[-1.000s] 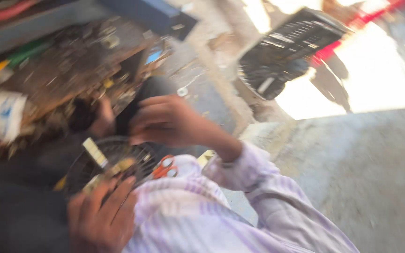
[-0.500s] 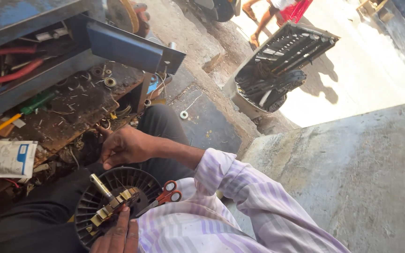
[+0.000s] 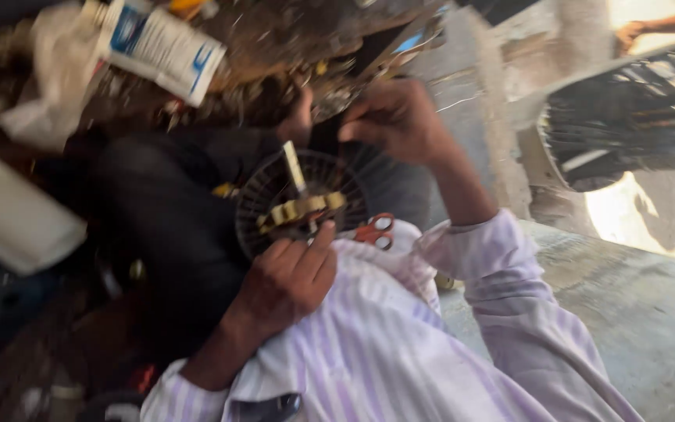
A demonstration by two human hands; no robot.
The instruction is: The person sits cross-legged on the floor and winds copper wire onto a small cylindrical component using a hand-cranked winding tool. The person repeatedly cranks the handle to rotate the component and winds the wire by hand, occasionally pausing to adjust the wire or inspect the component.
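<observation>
White packages among the workbench clutter

A white cylindrical container (image 3: 158, 48) with a blue-and-white label (image 3: 130, 27) lies tilted on its side at the top left, on the littered brown bench surface. Just left of it sits a crumpled white wrapper or bag (image 3: 44, 86), blurred. Further down the left edge lies a flat white rectangular box (image 3: 13, 215), also blurred, its faces plain as far as can be told. No signs or screens show.

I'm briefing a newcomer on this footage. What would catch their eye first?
The round black ribbed part in the lap at centre, with the left hand resting on its near edge. Orange-handled scissors lie beside it on the striped shirt, and the right hand reaches beyond toward the cluttered bench.
</observation>
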